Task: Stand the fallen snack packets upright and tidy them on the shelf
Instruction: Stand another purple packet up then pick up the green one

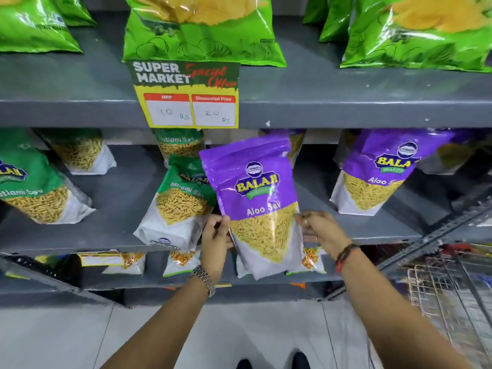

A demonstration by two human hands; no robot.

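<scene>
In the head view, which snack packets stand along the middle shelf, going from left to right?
Green packet at the left edge → green Ratlami Sev packet → purple Aloo Sev packet, held by the left hand and right hand → second purple packet.

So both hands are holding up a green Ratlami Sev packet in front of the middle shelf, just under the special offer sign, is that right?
Not quite. In the head view, the packet held by the left hand and right hand is the purple Aloo Sev packet, not a green one. The green Ratlami Sev packet leans on the middle shelf just beside it. The rest holds: it is below the special offer sign.
</scene>
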